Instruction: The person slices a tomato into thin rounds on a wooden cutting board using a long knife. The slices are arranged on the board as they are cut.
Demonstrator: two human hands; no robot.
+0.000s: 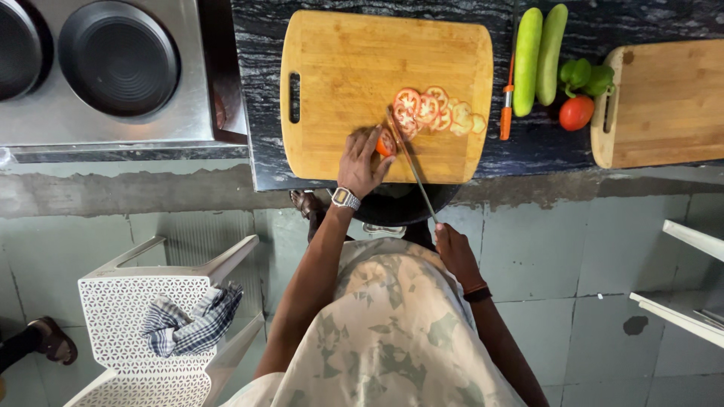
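Observation:
My left hand [360, 160] presses down on the remaining piece of a red tomato [385, 143] on a wooden cutting board [339, 68]. My right hand [452, 249] grips the handle of a long knife [411, 160], whose blade rests against the tomato's cut face. Several tomato slices [436, 113] lie fanned in a row on the board, right of the blade. A watch sits on my left wrist.
Two cucumbers [537, 54], a green pepper [587, 75], a whole tomato [576, 113] and an orange-handled peeler [506, 113] lie on the dark counter. A second board [671, 105] is at right, a stove [113, 68] at left, a white chair with a checked cloth [188, 324] below.

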